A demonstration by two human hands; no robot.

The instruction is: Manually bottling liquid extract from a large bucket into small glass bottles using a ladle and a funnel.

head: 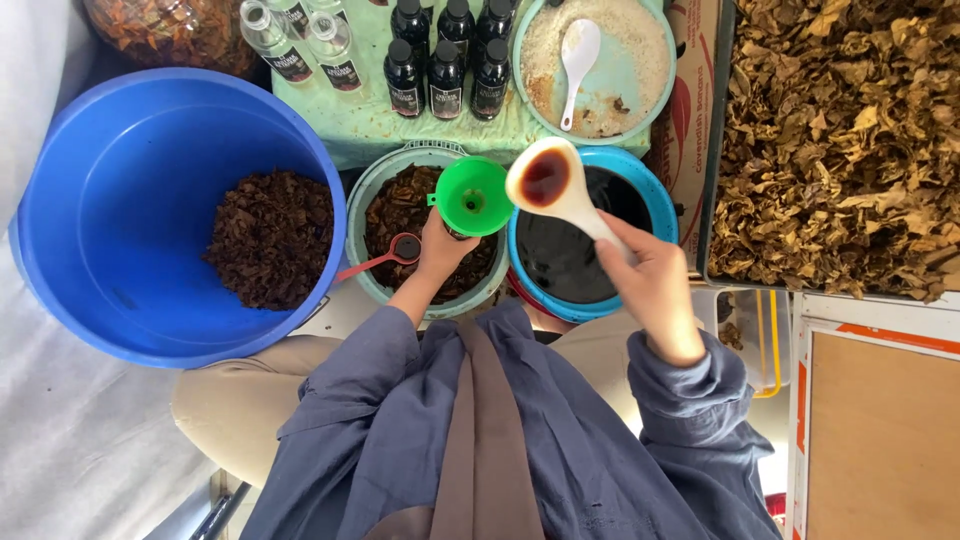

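Green cloth [360, 120] under dark bottles [445, 55]

R hand [655, 285] lifts ladle [552, 180]; L hand [440, 250] steadies funnel [472, 196]

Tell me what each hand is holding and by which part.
Right hand holds a white ladle by its handle. Left hand grips something under the green funnel; what it is cannot be told.

Bright, even daylight; sharp focus
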